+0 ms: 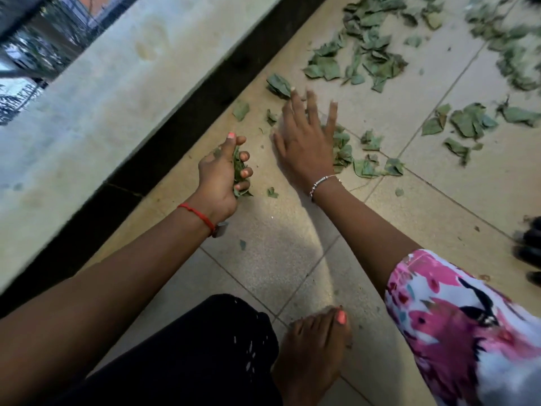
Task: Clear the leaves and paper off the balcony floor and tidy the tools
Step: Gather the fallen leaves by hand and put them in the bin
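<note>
Head view: left hand (222, 171) clamped on a wad of leaves (238, 174) as the stash, right hand (304, 136) splayed flat on the tiled floor (263, 259) raking scattered leaves (363, 54) in, most well apart beyond reach.

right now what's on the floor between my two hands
Mostly bare tile between the left hand, gripping leaves, and the right hand; only tiny leaf crumbs, in the head view.

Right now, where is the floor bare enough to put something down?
Nearly bare tiles lie between the left hand, the right forearm and the foot. Beyond the right hand, leaves lie thick.
</note>
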